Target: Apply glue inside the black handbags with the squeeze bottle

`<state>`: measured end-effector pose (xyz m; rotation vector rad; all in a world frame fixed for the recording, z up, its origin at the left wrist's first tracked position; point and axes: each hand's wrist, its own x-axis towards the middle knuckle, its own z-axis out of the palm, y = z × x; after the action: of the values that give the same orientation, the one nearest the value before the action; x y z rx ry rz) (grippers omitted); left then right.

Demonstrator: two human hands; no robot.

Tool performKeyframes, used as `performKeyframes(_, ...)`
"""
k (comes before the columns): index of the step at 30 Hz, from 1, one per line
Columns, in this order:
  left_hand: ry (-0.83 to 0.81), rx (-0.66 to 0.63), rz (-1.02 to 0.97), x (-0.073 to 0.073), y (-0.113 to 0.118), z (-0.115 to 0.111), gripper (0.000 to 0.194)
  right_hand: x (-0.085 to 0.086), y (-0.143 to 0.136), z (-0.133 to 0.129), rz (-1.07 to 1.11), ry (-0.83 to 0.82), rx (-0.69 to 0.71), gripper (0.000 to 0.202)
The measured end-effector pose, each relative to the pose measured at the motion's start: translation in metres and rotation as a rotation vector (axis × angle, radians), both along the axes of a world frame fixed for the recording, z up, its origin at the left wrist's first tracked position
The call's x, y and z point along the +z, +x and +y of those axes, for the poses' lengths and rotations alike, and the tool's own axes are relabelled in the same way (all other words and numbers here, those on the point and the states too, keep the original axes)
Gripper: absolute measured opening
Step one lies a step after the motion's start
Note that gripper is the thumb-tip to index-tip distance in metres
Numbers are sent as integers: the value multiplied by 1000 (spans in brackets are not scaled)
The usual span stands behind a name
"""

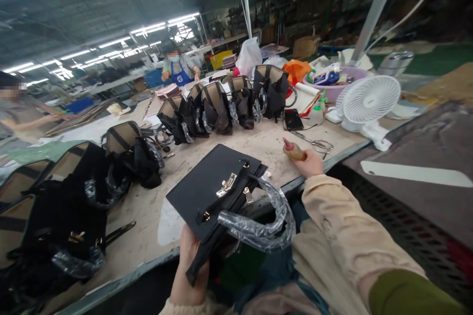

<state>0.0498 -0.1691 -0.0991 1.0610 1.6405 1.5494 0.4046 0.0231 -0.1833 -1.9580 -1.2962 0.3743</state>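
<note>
My left hand grips a black handbag from below, at its lower left corner. The bag lies tilted over the table's front edge, its gold turn-lock facing up and its looped handle wrapped in clear plastic. Some of my left fingers are hidden behind the bag. My right hand is apart from the bag, over the table to its right, with the fingers drawn together. Something brownish with a reddish tip shows at these fingers; I cannot make out whether it is a held thing or a finger covering. Scissors lie just beyond.
Several black handbags stand along the table, with more bags at the left. A white fan, a small bottle and a purple basin are at the right. Two people work across and at the left.
</note>
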Motion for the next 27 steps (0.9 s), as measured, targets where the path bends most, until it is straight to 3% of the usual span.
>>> performKeyframes(2, -77, 37, -201, 4, 0, 8, 33, 1, 1, -4, -66, 7, 18, 36)
performKeyframes(6, -228, 183, -831, 14, -3, 8, 29, 4, -1, -7, -166, -9, 7, 44)
performKeyframes(12, -35, 259, -1273, 16, -5, -10, 40, 6, -4, -12, -209, 40, -39, 72)
performKeyframes(16, 61, 295, -1341, 13, -7, -15, 40, 12, -17, -45, -212, 333, -41, 70)
performKeyframes(18, 109, 332, -1329, 11, -8, -17, 37, 19, -34, -76, -148, 429, 114, 56)
performKeyframes(23, 171, 429, -1280, 3, -7, -24, 29, 45, -108, -154, 314, 192, 800, 35)
performKeyframes(27, 85, 508, -1157, -11, -10, -31, 22, 72, -163, -172, 648, 259, 794, 26)
